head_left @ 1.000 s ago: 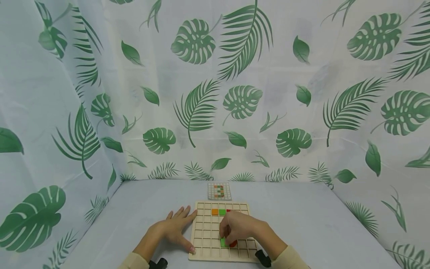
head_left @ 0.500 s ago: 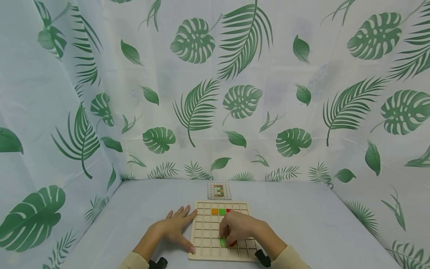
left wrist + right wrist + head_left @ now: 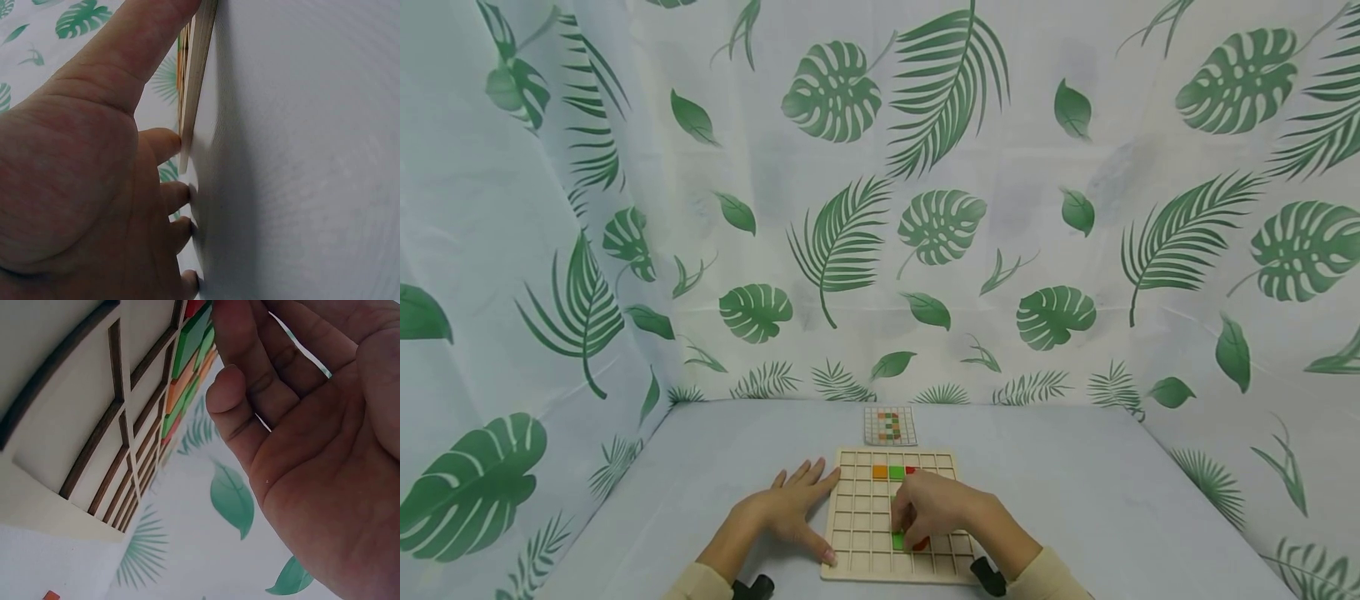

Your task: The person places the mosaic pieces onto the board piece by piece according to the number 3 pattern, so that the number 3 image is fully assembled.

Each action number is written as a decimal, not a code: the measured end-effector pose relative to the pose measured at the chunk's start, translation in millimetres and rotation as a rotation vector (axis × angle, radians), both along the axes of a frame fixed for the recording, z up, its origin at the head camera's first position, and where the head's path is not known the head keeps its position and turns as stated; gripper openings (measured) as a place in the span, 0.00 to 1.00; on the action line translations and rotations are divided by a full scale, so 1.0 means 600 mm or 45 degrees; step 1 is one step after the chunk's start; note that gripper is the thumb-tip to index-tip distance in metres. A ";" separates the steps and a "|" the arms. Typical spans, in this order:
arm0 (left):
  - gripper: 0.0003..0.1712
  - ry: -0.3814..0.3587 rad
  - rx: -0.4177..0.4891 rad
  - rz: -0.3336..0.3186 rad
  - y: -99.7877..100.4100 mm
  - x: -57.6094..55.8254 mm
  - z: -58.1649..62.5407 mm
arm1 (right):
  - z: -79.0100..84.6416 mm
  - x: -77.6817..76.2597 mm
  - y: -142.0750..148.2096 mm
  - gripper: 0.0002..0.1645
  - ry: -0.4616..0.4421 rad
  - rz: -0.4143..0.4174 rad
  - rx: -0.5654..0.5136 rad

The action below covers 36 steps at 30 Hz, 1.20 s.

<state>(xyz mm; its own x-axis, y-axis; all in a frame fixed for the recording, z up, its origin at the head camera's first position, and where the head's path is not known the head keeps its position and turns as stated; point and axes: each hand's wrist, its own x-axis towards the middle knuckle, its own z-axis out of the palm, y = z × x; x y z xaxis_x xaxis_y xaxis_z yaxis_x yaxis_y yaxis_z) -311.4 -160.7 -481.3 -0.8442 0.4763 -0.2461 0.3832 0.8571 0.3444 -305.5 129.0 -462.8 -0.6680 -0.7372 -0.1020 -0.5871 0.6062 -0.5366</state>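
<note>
A pale wooden grid board (image 3: pixel 852 558) lies on the table. My left hand (image 3: pixel 786 506) spreads its fingers along the left edge, its thumb on the near left corner. My right hand (image 3: pixel 936 504) bends its fingers down over the board's middle. Its fingertips are right at a green tile (image 3: pixel 898 541) and a red tile (image 3: pixel 921 544). Whether they pinch a tile I cannot tell. In the right wrist view a green tile (image 3: pixel 190 340) sits in the grid beside the fingers. An orange tile (image 3: pixel 880 472), a green one (image 3: pixel 897 472) and a partly hidden red one (image 3: pixel 910 470) line the far side.
A small pattern card (image 3: pixel 891 427) with coloured squares lies behind the board. Leaf-print cloth (image 3: pixel 880 250) hangs around the back and sides of the white table (image 3: pixel 1060 467). A small orange-red piece (image 3: pixel 51 595) shows low in the right wrist view.
Both hands hold nearly the same pose throughout; the right fingertips shift only very slightly over the tiles. The board and the card stay in place.
</note>
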 end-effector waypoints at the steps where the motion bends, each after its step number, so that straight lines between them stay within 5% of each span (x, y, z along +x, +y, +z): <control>1: 0.76 0.000 0.004 -0.003 0.000 0.000 -0.001 | 0.001 0.000 0.000 0.10 -0.003 -0.002 -0.001; 14: 0.76 0.010 -0.004 -0.010 0.001 -0.002 -0.004 | 0.008 -0.009 0.029 0.14 -0.002 -0.038 -0.145; 24: 0.75 -0.011 0.024 -0.019 0.001 -0.004 -0.005 | 0.016 -0.022 0.064 0.24 0.118 -0.054 -0.148; 36: 0.76 -0.015 0.030 -0.009 0.000 -0.002 -0.003 | 0.026 -0.025 0.107 0.26 0.066 -0.218 -0.174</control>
